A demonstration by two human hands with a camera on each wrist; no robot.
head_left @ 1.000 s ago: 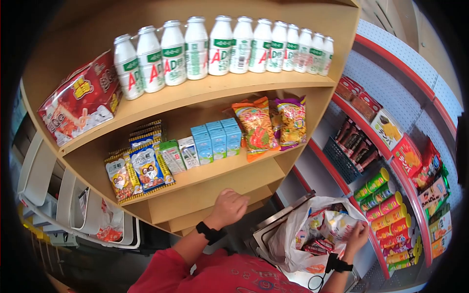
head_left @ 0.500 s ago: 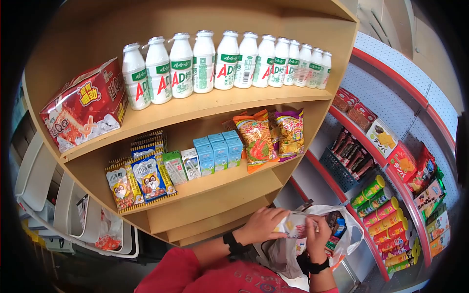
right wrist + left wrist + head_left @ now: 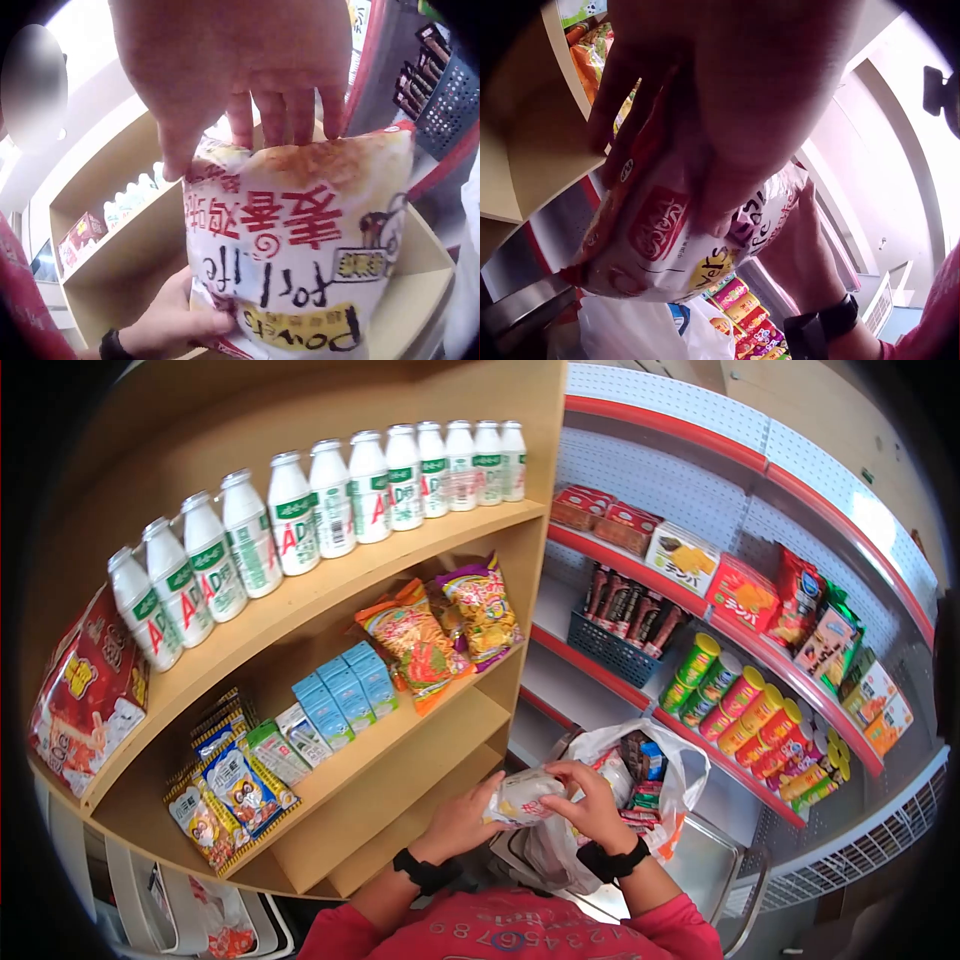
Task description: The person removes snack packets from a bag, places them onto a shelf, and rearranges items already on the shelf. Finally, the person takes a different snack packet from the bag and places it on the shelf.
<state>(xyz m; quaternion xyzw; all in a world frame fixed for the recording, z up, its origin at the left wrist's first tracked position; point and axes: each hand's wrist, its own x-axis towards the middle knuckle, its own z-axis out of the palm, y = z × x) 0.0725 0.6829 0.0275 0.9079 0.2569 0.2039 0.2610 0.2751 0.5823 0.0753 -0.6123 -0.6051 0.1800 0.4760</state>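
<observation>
A white snack bag (image 3: 524, 798) with red characters and a yellow patch is held between both hands, in front of the lower wooden shelves. The left hand (image 3: 458, 824) grips one end; in the right wrist view its thumb lies over the printed front of the snack bag (image 3: 292, 240). At the other end the right hand (image 3: 592, 806) pinches the edge, thumb on one side and fingers on the other. Just beyond the right hand sits an open white plastic carrier bag (image 3: 690, 772) with several packaged snacks inside.
White drink bottles (image 3: 292, 525) line the upper wooden shelf beside a red box (image 3: 85, 690). Below stand blue cartons (image 3: 345, 695), snack packets (image 3: 245, 785) and crisp bags (image 3: 415, 645). Red-edged racks on the right hold snack tubes (image 3: 755, 720) and a dark basket (image 3: 610, 648).
The right hand has lifted the white snack bag out of the carrier bag. The left hand has moved over to grip it too. The head view has turned right.
</observation>
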